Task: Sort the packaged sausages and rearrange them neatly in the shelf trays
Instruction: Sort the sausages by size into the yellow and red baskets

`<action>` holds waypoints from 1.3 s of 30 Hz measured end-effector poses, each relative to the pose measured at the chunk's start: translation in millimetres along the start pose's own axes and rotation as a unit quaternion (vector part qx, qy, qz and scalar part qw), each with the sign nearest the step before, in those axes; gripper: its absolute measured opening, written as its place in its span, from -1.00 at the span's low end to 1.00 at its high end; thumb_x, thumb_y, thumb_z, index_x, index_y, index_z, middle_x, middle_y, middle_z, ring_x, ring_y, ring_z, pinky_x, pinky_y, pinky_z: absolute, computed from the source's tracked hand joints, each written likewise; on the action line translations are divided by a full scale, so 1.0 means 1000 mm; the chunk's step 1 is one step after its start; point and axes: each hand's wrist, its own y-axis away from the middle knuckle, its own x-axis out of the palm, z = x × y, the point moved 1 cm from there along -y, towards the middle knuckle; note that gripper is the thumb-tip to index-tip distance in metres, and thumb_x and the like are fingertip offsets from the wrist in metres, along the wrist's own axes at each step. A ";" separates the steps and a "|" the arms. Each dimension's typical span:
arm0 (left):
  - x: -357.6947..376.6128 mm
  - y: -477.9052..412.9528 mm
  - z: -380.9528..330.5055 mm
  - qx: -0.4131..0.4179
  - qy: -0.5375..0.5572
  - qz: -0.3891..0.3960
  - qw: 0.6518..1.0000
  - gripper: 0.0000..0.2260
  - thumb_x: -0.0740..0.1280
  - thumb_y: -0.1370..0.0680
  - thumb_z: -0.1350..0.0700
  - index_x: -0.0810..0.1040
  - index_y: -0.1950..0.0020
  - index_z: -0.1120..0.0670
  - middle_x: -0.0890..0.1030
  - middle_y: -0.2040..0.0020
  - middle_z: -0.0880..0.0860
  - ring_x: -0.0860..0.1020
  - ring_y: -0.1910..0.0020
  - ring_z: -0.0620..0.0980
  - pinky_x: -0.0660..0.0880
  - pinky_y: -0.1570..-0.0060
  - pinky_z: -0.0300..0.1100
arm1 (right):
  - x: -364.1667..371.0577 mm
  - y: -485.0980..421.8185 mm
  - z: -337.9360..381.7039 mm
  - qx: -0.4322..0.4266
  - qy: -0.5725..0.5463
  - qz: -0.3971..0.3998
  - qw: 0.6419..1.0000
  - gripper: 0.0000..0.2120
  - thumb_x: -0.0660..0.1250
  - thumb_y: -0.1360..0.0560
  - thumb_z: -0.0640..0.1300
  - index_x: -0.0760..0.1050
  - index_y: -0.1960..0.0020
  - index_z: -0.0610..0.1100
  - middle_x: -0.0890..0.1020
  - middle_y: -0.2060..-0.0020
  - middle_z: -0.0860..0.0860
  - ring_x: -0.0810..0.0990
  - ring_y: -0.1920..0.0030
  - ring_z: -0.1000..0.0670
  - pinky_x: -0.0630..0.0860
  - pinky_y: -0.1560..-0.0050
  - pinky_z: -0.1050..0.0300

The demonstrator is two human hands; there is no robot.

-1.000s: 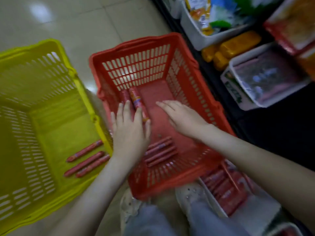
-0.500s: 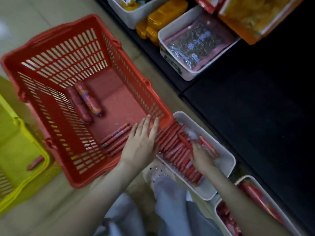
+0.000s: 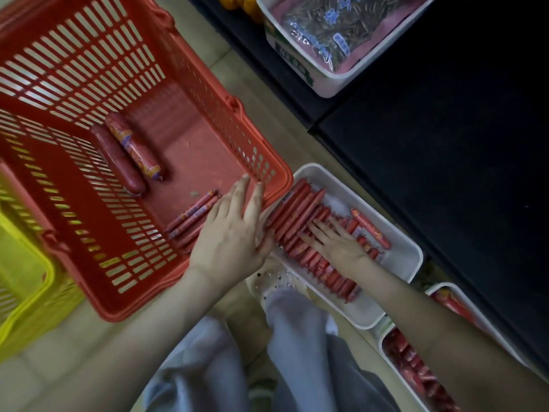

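A white tray on the floor holds a row of thin red packaged sausages. My right hand lies flat on that row with fingers straight. My left hand rests with straight fingers over the near right corner of a red basket, its fingertips at the rim, beside the tray's sausages. Inside the basket lie two thick red sausages and a few thin ones, partly hidden under my left hand.
A yellow basket stands at the left edge. A second white tray of red sausages sits at the lower right. On the dark shelf above is a white tray of bagged snacks. My knees fill the bottom centre.
The view swung right from the baskets to the tray. Both hands left the red basket's floor: the right one now lies flat on the tray's sausages, the left rests at the basket's corner.
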 end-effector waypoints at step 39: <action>-0.220 0.093 -0.064 -0.080 0.672 0.138 0.724 -0.79 0.20 -0.63 0.00 0.51 -0.14 0.08 0.61 -0.11 0.10 0.58 -0.12 0.03 0.53 -0.15 -0.09 | -0.355 0.204 0.029 0.074 -0.859 -0.301 0.407 -0.83 0.34 -0.49 -0.30 0.49 -0.07 -0.21 0.66 0.21 -0.21 0.68 0.22 -0.10 0.65 0.19 0.02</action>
